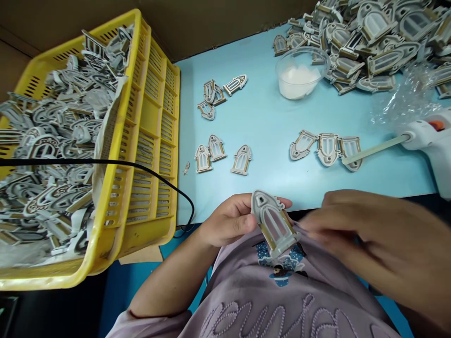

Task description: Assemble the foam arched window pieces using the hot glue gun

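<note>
My left hand (234,220) is closed on a small arched window piece (273,223), grey-white with gold-brown sides and clear panes. The piece is tilted in front of my shirt, its pointed top up and to the left. Just right of it, my right hand (362,234) is blurred, with fingers curled and pressed together; whatever they pinch, if anything, cannot be made out. Beyond my hands, similar window pieces lie on the light-blue table: three at the right (327,149), three nearer the left (216,152) and a small group (210,97) further back.
At the left, a yellow plastic crate (151,117) brims with window pieces, a black cable (148,170) crossing it. A heap of pieces (373,47), a clear cup of white material (299,82), crumpled clear plastic (405,96) and a white glue gun (428,141) occupy the right.
</note>
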The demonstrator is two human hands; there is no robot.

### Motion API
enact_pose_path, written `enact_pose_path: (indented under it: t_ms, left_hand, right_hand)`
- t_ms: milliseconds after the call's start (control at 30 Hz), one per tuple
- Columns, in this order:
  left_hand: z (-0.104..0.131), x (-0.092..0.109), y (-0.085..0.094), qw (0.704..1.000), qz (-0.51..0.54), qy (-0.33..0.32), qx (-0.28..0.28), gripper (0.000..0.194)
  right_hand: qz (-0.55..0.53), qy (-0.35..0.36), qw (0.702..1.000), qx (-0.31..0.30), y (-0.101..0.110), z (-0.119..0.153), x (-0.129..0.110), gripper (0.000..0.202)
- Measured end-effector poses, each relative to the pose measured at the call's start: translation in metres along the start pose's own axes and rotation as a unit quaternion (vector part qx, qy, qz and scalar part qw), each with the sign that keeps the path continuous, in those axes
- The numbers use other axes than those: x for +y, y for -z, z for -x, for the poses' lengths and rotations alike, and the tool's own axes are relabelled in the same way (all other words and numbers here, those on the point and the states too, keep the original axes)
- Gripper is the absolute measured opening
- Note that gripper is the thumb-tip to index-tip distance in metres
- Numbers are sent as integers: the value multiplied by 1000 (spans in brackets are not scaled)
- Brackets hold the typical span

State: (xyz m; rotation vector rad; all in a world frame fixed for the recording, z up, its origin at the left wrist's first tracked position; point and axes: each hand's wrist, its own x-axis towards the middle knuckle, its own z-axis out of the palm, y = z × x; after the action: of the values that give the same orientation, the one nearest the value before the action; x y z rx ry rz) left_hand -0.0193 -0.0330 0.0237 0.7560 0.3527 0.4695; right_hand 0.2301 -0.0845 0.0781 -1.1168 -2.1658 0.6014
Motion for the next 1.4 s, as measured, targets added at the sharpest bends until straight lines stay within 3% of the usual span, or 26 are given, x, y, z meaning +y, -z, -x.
enact_pose_path:
  t_ms: [167,300,533,800,867,967,1067,1167,1233,1333,1400]
  left_hand:
    - [-2,0,0,999,-33,8,23,49]
    - [-5,-4,2,998,-53,30,24,51]
    - [-10,-6,3,997,-51,54,24,51]
    - [-14,-8,-1,992,-4,78,104,49]
    - [-15,-9,-3,990,11,81,119,49]
    - [-14,-11,-4,988,13,76,135,52]
    - [-13,-12,-3,988,-3,74,132,52]
    - [-11,-12,-2,986,-34,65,149,51]
    - [-10,-11,-3,983,-61,53,167,49]
    - [-9,-5,-7,977,-104,27,185,47]
    - [-11,0,-12,967,-155,-2,204,46]
  right_hand:
    - [58,56,996,-26,-19,-8,3,30]
    - [46,74,995,-56,-17,-6,4,32]
    - [65,76,993,-56,-17,-9,-6,22]
    - [168,145,971,-85,-31,-16,-6,17]
    - [121,114,983,-72,-32,-18,-3,13]
    - [-71,23,995,-72,-25,-20,2,14]
    - [-288,-94,952,-44,-13,-19,8,15]
    - [-416,-125,900,23,-6,-15,12,15]
    - [-369,-105,923,32,-7,-14,12,9]
    - [-120,-48,991,18,-16,-15,6,10]
    - [9,11,1000,22,-24,-16,2,13]
